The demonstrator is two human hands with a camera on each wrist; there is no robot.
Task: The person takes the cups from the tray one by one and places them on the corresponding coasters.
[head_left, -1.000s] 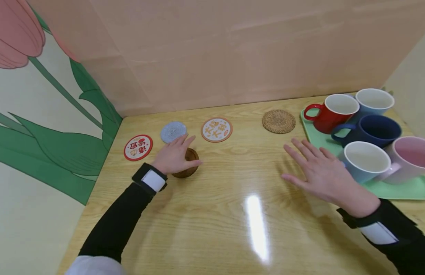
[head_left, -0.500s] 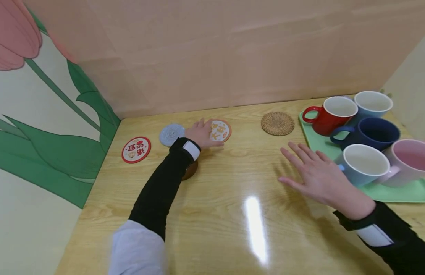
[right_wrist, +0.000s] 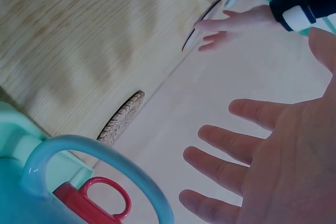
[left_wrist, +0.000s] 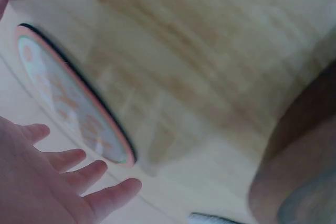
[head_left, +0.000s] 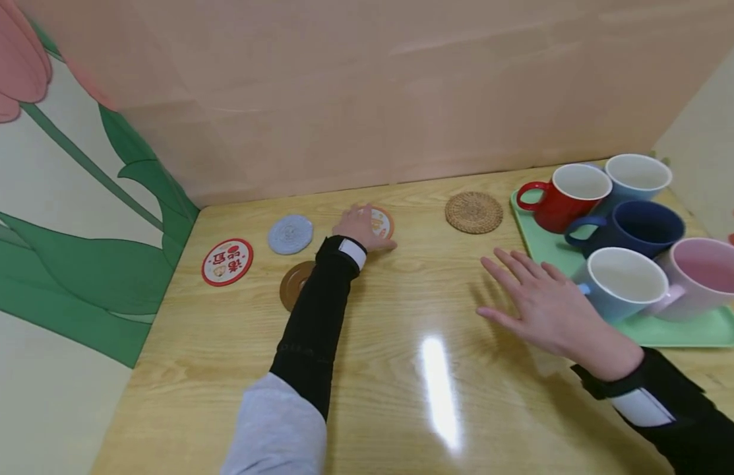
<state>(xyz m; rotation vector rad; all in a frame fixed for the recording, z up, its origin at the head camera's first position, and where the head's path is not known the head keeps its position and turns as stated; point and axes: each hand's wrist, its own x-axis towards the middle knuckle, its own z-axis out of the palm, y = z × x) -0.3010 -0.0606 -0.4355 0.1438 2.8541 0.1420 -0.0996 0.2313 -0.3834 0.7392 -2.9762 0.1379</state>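
My left hand (head_left: pixel 359 227) hovers over an orange-rimmed round coaster (head_left: pixel 383 223) and hides its left part in the head view. In the left wrist view its fingers reach out loosely beside that coaster (left_wrist: pixel 68 98), apart from it and holding nothing. Below the left forearm, a brown round coaster (head_left: pixel 292 284) is partly covered. My right hand (head_left: pixel 550 310) hangs above the table with spread fingers and nothing in it. Nearest to it stands a light blue mug (head_left: pixel 618 290), whose handle (right_wrist: pixel 105 153) shows large in the right wrist view.
A red-rimmed coaster (head_left: pixel 227 262), a grey-blue coaster (head_left: pixel 291 234) and a woven coaster (head_left: pixel 473 212) lie along the table's back. On the right, a green tray (head_left: pixel 687 338) carries a red mug (head_left: pixel 571 198), a navy mug (head_left: pixel 634 227), a pink mug (head_left: pixel 707 280) and another blue mug (head_left: pixel 638 178).
My left hand has moved right, from above the brown coaster to the orange-rimmed one. The right hand keeps its pose. The view has shifted slightly.
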